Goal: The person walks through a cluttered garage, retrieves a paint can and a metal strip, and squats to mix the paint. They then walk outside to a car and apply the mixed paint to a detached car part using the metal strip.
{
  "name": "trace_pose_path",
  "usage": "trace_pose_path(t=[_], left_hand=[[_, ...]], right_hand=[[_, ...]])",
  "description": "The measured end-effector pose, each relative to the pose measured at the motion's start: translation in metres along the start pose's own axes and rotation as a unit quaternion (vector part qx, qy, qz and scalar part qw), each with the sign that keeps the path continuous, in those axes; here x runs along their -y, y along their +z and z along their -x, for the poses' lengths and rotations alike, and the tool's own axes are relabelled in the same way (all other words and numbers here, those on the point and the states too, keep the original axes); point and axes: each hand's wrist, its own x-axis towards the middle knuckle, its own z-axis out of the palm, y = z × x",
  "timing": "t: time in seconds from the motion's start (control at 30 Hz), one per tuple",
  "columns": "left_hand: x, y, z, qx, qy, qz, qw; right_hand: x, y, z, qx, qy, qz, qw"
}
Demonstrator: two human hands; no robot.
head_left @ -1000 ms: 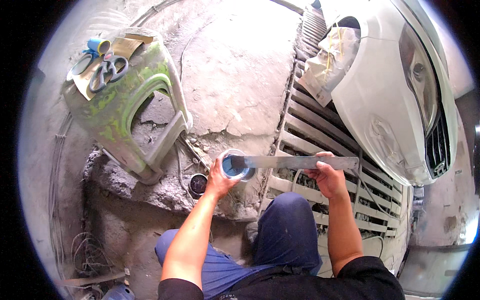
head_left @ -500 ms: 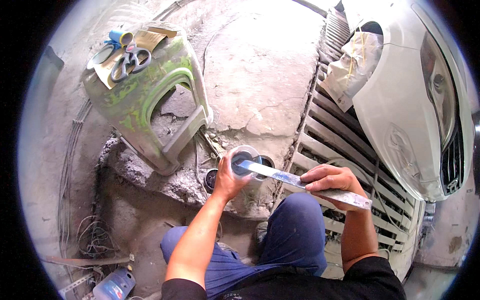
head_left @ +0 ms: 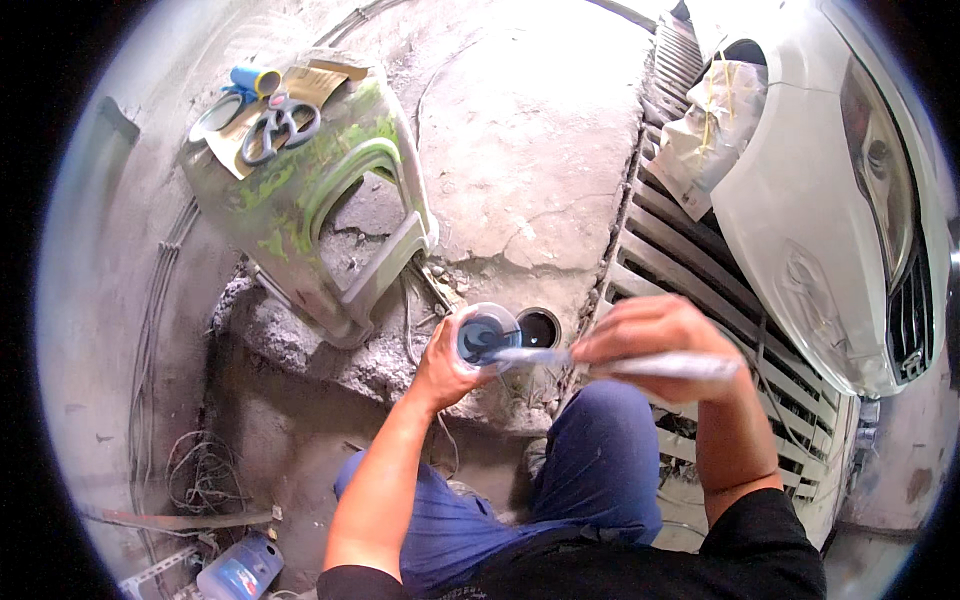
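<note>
My left hand (head_left: pixel 446 372) is wrapped round a clear plastic cup (head_left: pixel 482 325) holding dark blue-grey liquid. My right hand (head_left: pixel 660 340), smeared by motion, grips a long flat metal stick (head_left: pixel 700 368), blurred too, whose left end reaches into the cup. Just right of the cup, a dark round container (head_left: pixel 538 327) stands on the ledge.
A worn green stool (head_left: pixel 280 230) carries scissors (head_left: pixel 282 128), a blue-yellow tube (head_left: pixel 255 80) and tan paper. A white car front (head_left: pixel 810 220), with wrapped paper (head_left: pixel 720 120), stands right over a slatted grate (head_left: pixel 660 240). Cables (head_left: pixel 205 470) and a blue jug (head_left: pixel 240 565) lie low left.
My right hand has turned over the stick, fingers now on top. The stick tilted downward to the right, then levelled somewhat. The view has shifted, moving the surroundings rightward in the picture.
</note>
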Motion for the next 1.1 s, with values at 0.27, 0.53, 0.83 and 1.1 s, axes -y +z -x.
trace_pose_path(t=[0.27,0.53,0.83,1.1], left_hand=[[-0.003,-0.017,0.001,0.021,0.033,0.007,0.999],[-0.002,-0.018,-0.004,0.037,0.06,0.007,0.998],[-0.007,-0.018,-0.002,0.05,0.046,0.044,0.997],[-0.003,-0.027,0.004,0.054,0.02,0.093,0.994]], right_hand=[[0.007,0.028,-0.032,0.107,-0.013,0.025,0.994],[0.013,0.033,-0.047,0.12,-0.004,0.076,0.99],[0.008,0.042,-0.039,0.07,-0.026,0.069,0.995],[0.009,0.026,-0.042,0.005,0.009,0.017,1.0]])
